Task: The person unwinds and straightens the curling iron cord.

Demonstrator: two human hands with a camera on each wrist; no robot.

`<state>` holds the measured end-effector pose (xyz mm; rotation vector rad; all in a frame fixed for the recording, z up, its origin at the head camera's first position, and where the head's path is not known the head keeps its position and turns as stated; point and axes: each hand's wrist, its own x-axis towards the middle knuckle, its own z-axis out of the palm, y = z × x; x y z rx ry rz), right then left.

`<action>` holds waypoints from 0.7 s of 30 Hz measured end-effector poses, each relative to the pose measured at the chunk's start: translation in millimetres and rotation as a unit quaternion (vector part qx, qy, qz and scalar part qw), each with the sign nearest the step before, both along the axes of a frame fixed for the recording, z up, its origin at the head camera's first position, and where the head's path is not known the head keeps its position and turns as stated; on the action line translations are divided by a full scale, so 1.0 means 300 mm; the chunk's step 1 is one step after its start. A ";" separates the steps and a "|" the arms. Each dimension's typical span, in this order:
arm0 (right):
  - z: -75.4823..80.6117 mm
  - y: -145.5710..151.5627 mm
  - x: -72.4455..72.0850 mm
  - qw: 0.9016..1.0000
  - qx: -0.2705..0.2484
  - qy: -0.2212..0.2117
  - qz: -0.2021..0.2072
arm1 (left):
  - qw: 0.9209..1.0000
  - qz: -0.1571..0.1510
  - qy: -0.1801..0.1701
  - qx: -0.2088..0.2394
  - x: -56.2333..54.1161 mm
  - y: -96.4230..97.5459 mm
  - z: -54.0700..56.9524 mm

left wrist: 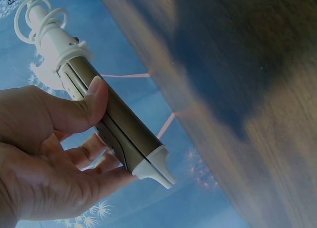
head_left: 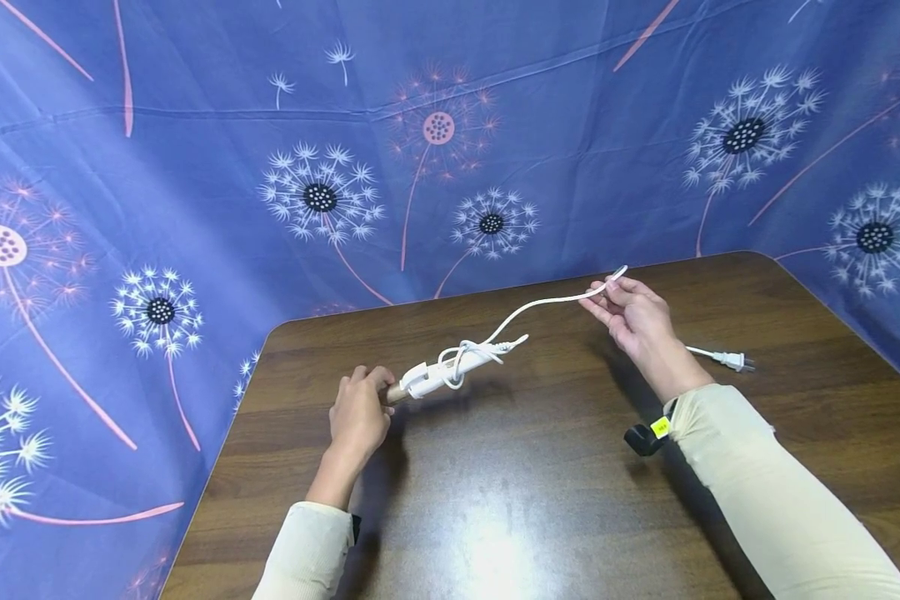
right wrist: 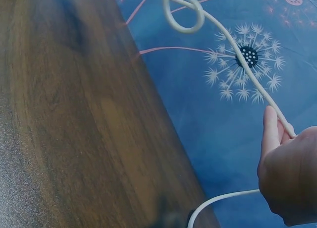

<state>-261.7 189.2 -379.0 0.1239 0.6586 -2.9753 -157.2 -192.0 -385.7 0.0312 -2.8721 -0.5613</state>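
A hair iron with a white handle [head_left: 438, 377] and a brown barrel [left wrist: 116, 114] is held above the table. My left hand [head_left: 360, 410] grips it by the barrel, the thumb on one side and the fingers on the other in the left wrist view. White power cord [head_left: 540, 303] is looped around the handle and runs up to the right. Between thumb and fingers, my right hand [head_left: 640, 327] pinches this cord. Beyond the right wrist the cord's end hangs out with a white two-pin plug [head_left: 733, 361]. The right palm's inside is hidden in the right wrist view.
The brown wooden table [head_left: 450, 500] spreads beneath both hands, its far edge close to a blue cloth [head_left: 570, 167] printed with dandelions. A black wrist device [head_left: 645, 439] with a yellow label sits on the right wrist.
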 end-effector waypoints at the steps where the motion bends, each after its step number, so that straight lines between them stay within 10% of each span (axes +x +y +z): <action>1: 0.001 0.002 0.000 1.000 -0.005 0.002 -0.001 | 1.000 0.001 -0.003 -0.001 0.000 -0.002 -0.002; 21: 0.022 0.025 0.006 0.996 -0.078 0.032 -0.037 | 0.999 0.033 -0.030 -0.031 -0.013 -0.026 -0.010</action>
